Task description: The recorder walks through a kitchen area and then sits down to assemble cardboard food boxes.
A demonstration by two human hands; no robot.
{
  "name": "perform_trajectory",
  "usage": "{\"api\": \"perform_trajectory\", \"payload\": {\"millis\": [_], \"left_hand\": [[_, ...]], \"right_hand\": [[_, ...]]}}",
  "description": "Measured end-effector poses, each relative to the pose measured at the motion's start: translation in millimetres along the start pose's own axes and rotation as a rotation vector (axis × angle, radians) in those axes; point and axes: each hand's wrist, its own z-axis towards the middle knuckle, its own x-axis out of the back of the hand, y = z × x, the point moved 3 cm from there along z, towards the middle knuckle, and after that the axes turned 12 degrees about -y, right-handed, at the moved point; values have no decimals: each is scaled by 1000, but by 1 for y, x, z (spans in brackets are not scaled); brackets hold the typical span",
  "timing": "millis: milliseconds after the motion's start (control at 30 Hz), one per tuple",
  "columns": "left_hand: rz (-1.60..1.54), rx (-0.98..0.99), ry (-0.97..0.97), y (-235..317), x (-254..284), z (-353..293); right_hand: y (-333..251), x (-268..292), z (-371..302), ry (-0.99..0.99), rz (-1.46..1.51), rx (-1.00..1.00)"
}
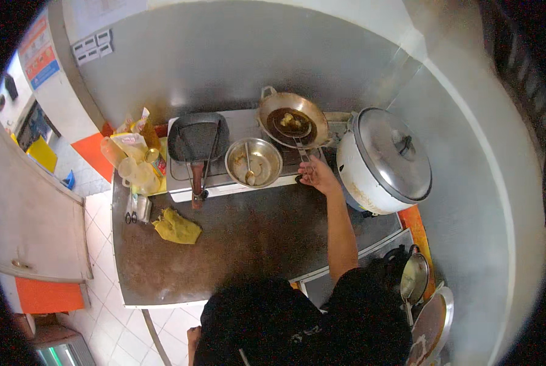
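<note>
My right hand (315, 175) is closed round the long thin handle of a skimmer (301, 150). The skimmer's round head sits in dark oil in a two-handled wok (316, 114), with a pale yellowish piece of food (289, 119) at it. Left of my hand stands a steel bowl (268, 160) with a spoon (249, 173) resting inside. My left hand (193, 335) hangs low beside my dark shirt, by the counter's front edge; only a small part shows, and its fingers cannot be made out.
A big lidded pot (361, 161) stands right of the wok. A square black pan (184, 152) with tongs across it sits on the stove's left. Bottles, cups and packets (140, 152) crowd the left corner. A yellow cloth (177, 227) lies on the counter (254, 244).
</note>
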Motion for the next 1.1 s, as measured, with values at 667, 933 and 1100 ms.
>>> {"api": "perform_trajectory", "payload": {"millis": [667, 933, 1100], "left_hand": [[-588, 278, 84, 1, -91, -149], [-601, 387, 35, 24, -118, -190], [-693, 362, 95, 45, -103, -173]], "right_hand": [[118, 132, 78, 1, 651, -303], [120, 127, 90, -124, 729, -310], [125, 140, 97, -258, 661, -307]]}}
